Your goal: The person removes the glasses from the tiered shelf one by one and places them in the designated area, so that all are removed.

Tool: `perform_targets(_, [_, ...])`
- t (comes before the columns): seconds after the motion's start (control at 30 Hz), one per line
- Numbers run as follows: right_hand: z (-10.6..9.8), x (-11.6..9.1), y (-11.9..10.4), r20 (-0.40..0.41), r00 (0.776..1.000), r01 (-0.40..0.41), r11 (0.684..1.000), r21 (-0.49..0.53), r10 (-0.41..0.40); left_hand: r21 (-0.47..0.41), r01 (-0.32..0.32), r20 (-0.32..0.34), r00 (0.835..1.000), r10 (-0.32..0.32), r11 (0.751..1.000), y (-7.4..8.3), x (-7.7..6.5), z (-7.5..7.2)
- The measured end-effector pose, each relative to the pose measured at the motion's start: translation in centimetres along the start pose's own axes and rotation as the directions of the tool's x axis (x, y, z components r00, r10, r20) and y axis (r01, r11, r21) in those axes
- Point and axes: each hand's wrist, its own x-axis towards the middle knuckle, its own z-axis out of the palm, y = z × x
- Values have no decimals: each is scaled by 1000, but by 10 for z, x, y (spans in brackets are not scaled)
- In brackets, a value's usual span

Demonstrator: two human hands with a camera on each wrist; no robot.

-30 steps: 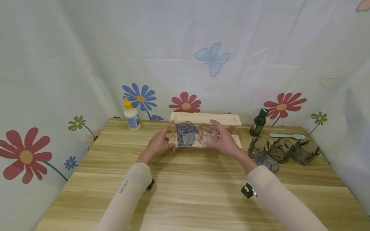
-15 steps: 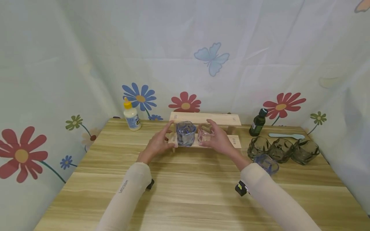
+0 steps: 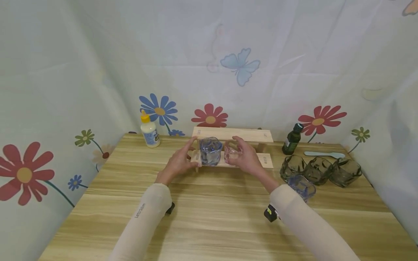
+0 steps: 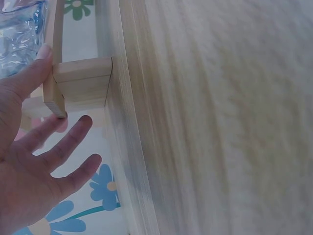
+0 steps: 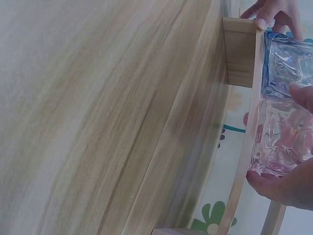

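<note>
Right hand (image 3: 247,158) now farther left, fingers clamped round the pink glass (image 5: 279,132), left hand's (image 3: 177,163) fingers apart at the wooden shelf (image 3: 232,134).

The glass at the left of the shelf (image 3: 232,134) is tinted blue, its neighbour, the second glass (image 3: 230,153), pale pink; the shelf itself is pale wood. Brown grain streaks the yellowish table (image 3: 215,224). Three tumblers (image 3: 316,171) are smoky grey-green, the spoon (image 3: 321,154) light blue, the right-hand bottle (image 3: 291,140) dark green. The sleeves (image 3: 151,208) are cream. Red, blue and green flowers pattern the whitish backdrop (image 3: 163,47).
</note>
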Motion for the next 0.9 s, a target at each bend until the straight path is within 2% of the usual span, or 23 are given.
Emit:
perform_targets(0.2, [-6,-3,0,-5,1000,-17,1000,-18,17,7,4,-3,1000,-4,1000,1,1,1])
perform_targets(0.53, [-32,-7,3,-16,999,-43,999,-9,43,-3,3,-7,1000,-3,1000,-1,0,1])
perform_targets(0.77, [-54,-16,13,-8,999,-34,995,93,35,-7,10,-2,1000,-10,1000,-1,1,1])
perform_targets(0.87, [-64,-24,19,-34,999,-31,998,61,33,-6,11,-2,1000,-11,1000,-1,1,1])
perform_targets(0.9, [-68,-27,20,-50,998,-28,999,22,29,-6,12,-2,1000,-12,1000,-1,1,1])
